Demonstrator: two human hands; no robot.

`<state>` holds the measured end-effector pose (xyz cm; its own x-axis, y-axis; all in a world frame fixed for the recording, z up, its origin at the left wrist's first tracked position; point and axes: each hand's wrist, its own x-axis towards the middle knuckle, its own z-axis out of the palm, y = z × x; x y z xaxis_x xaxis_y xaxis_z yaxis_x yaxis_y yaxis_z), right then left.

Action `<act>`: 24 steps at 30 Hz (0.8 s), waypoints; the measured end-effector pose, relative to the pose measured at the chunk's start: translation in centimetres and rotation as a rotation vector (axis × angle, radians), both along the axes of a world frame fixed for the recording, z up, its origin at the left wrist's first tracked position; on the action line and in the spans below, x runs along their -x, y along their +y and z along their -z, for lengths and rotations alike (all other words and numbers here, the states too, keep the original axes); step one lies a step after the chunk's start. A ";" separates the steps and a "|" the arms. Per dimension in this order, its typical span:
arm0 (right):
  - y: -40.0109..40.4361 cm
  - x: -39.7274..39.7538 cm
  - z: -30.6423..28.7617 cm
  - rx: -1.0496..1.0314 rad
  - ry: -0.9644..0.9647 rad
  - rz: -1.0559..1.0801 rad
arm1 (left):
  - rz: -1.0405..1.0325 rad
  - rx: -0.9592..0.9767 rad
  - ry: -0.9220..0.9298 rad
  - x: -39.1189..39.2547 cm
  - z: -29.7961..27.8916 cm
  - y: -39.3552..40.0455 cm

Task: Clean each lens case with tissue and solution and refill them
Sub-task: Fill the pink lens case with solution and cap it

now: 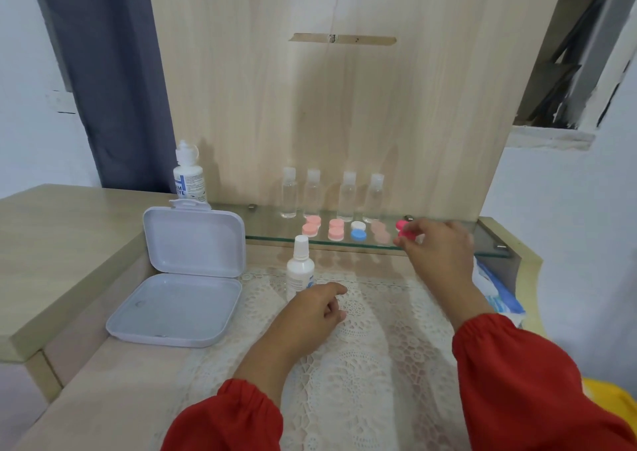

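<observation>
From the head camera, a small bright pink lens case (404, 230) with two round caps sits on the glass shelf (482, 240) at about 2 o'clock, pinched by the right hand (437, 247) at its fingertips, while the left hand (315, 307) rests loosely curled on the lace cloth (362, 364), holding nothing.

Both arms wear loose red long sleeves gathered into elasticated, ruffled cuffs at the wrists: one sleeve (224, 419) at 7 o'clock, the other (527, 381) at 4 o'clock. Both hands are bare, without rings.
</observation>
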<state>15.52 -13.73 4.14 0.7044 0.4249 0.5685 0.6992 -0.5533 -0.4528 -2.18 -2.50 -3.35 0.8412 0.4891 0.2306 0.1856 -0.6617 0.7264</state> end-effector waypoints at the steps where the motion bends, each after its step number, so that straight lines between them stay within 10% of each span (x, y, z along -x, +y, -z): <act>1: 0.1 -0.3 0.0 0.032 -0.003 0.007 | 0.002 0.003 -0.001 0.0 0.0 0.0; 24: -1.4 -0.8 0.8 0.081 0.078 0.275 | -0.003 -0.003 0.001 0.0 0.2 0.1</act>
<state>16.28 -15.17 3.30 0.8399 0.2534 0.4800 0.4825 -0.7536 -0.4465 -2.17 -2.41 -3.53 0.8397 0.4912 0.2315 0.1885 -0.6635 0.7240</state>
